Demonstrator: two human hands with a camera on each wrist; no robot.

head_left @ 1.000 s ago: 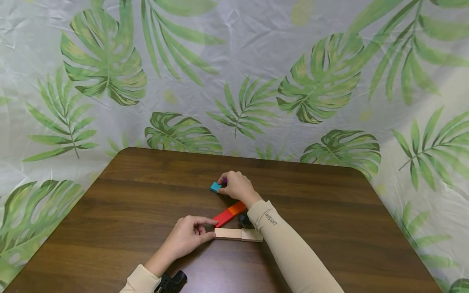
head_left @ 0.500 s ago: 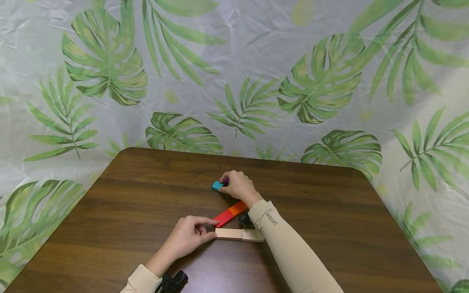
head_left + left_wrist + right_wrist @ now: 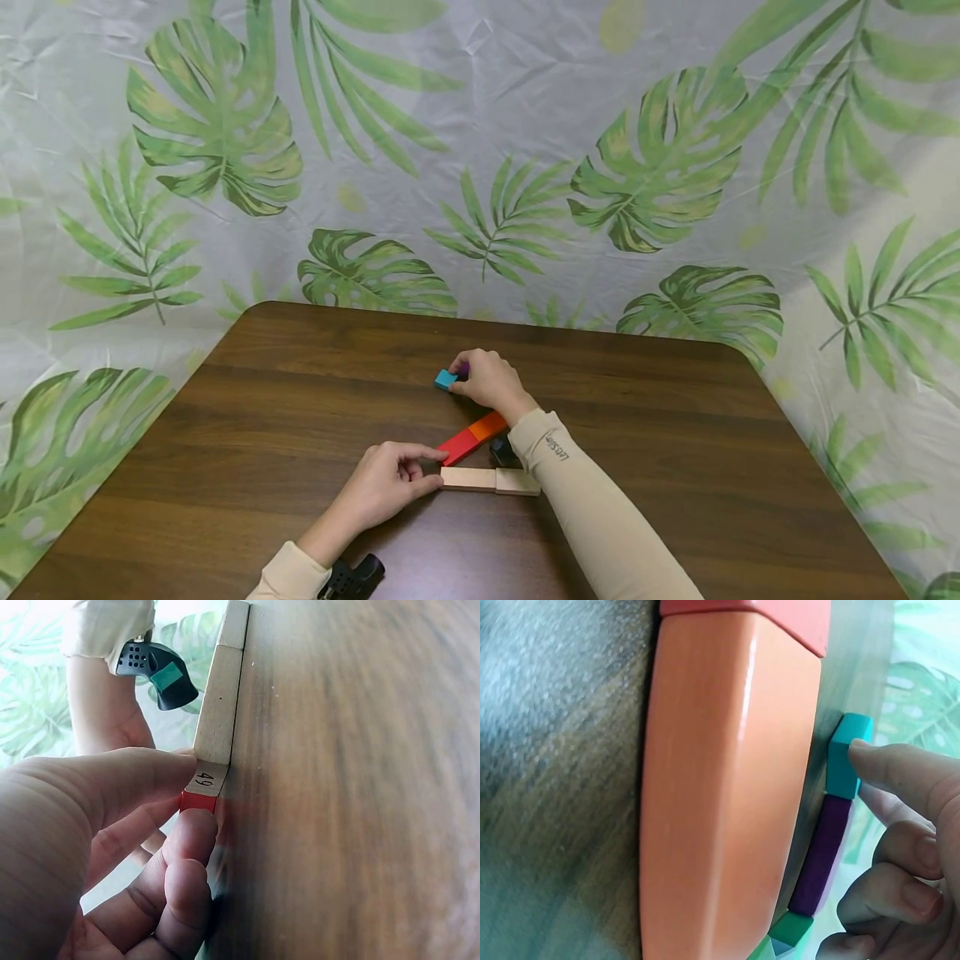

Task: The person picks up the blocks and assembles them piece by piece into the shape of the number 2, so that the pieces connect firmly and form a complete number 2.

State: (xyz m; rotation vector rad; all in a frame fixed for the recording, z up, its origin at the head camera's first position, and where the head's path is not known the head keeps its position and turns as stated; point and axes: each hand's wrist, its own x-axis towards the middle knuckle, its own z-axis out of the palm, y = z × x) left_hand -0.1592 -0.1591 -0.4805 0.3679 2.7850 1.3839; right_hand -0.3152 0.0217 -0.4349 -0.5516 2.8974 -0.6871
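Observation:
My left hand [image 3: 378, 487] rests at the corner where a red block [image 3: 459, 447] and a plain wooden block [image 3: 468, 478] meet. Its thumb touches the plain block's end, marked 49 in the left wrist view; the index finger lies at the red block [image 3: 199, 802]. Farther back, my right hand [image 3: 489, 383] pinches a blue block [image 3: 844, 754] between thumb and index finger. A purple block [image 3: 821, 855] adjoins the blue one, and a green block [image 3: 792, 930] follows it. An orange block [image 3: 487, 427] continues from the red one, partly hidden by the right wrist.
A second plain block [image 3: 517, 481] extends the near row, its right end by the right sleeve [image 3: 577, 492]. A black wrist camera [image 3: 504, 452] hangs beside the right cuff. The brown table [image 3: 247, 400] meets a leaf-print cloth [image 3: 525, 125] behind.
The blue block and right fingertips have shifted very slightly rightward and away since the first frame. My left hand stays at the corner of the blocks.

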